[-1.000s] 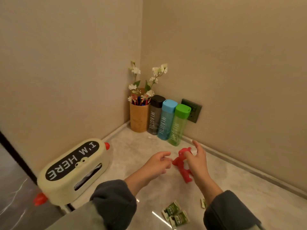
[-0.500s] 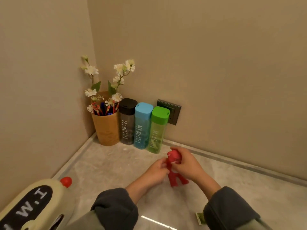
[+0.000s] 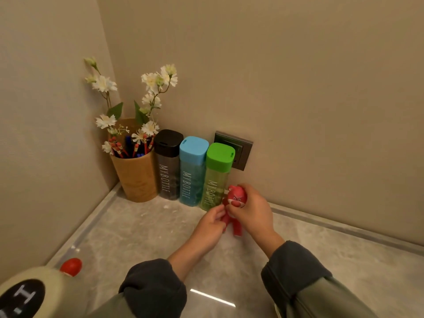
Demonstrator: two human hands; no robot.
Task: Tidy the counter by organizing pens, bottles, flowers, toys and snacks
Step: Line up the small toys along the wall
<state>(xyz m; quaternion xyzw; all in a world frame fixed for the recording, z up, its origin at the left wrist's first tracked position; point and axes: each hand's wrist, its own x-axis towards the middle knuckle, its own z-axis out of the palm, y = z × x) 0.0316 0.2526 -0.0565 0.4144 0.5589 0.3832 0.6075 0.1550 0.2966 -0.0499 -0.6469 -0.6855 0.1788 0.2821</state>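
Note:
A red toy figure (image 3: pixel 236 199) stands upright on the grey counter (image 3: pixel 142 232), just right of the green-capped bottle (image 3: pixel 216 177). My right hand (image 3: pixel 252 212) grips its head and body from the right. My left hand (image 3: pixel 210 226) pinches its arm and leg from the left. Beside the green bottle stand a blue-capped bottle (image 3: pixel 191 173) and a black-capped bottle (image 3: pixel 167 166). In the corner a tan cup (image 3: pixel 136 177) holds several pens (image 3: pixel 130 146) and white flowers (image 3: pixel 150 92).
Two beige walls meet behind the cup. A dark wall socket (image 3: pixel 241 149) sits behind the green bottle. A cream tissue box (image 3: pixel 27 294) with a red knob (image 3: pixel 71 267) lies at the bottom left. Bare counter stretches to the right of the toy.
The toy has been carried back towards the wall and now stands next to the green bottle. Both hands moved with it. The view has closed in, and the snack packets have dropped out of sight.

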